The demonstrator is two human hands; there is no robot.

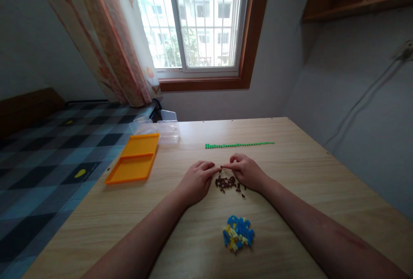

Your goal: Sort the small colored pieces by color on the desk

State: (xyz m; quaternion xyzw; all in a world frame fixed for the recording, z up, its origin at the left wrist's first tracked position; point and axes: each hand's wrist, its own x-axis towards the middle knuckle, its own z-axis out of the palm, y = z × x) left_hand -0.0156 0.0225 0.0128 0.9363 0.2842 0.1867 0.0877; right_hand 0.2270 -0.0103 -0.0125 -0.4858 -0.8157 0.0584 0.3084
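My left hand lies low over the table, fingers bent and the index finger stretched out to a tiny dark brown building brick. From the other side, the index fingertip of my right hand meets the same brick, its other fingers curled in. The piece sits between the two fingertips; its exact shape is too small to make out. Just below, a loose pile of brown bricks spreads between my hands, with a few strays near my right wrist. Beyond my hands runs a long row of green bricks, larger at its left end.
Nearer to me is a heap of blue and yellow bricks. An orange two-part tray lies at the left table edge, with clear plastic boxes behind it. The wooden table stands beside a checked bed, under a window.
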